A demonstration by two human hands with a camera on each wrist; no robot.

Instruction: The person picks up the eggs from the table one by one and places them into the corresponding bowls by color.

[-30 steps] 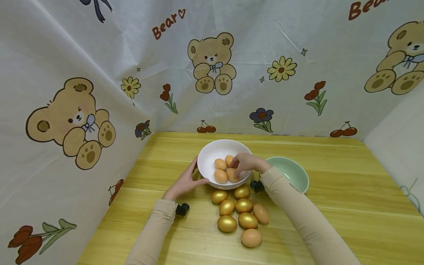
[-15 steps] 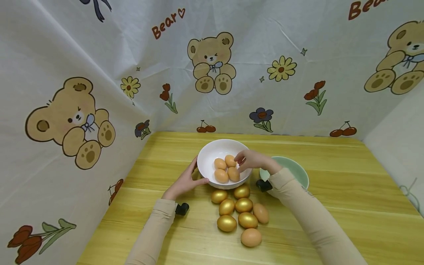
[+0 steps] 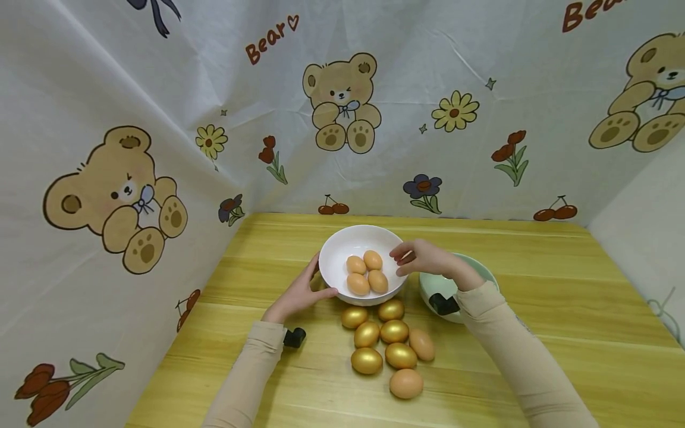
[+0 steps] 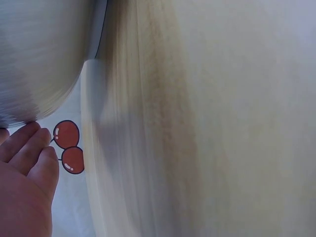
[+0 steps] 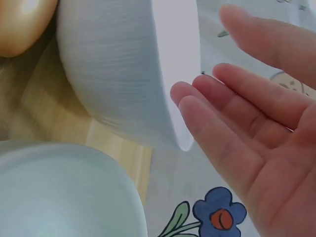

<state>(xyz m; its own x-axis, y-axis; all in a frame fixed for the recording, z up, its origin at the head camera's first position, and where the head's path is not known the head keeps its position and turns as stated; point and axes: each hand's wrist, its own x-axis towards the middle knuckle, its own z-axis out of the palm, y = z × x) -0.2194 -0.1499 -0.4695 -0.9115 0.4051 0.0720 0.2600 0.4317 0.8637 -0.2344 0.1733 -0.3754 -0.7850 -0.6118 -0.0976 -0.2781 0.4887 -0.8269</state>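
Several tan eggs lie together inside a white bowl. My left hand holds that bowl at its left side, thumb at the front of the rim and fingers round the outer wall; in the left wrist view the fingers meet the bowl's side. My right hand hovers at the right rim of the white bowl, over the near edge of a green bowl. Nothing is between its parted fingers, as the right wrist view shows. Several golden eggs sit on the table before the white bowl.
Two more tan eggs, one right of the golden ones and one nearest me, rest on the wooden table. A bear-print cloth hangs behind and to the left. Each wrist wears a black camera mount.
My right hand has drawn back rightward from the tan egg inside the white bowl, letting it go, and its fingers have parted. My left hand stays on the bowl.
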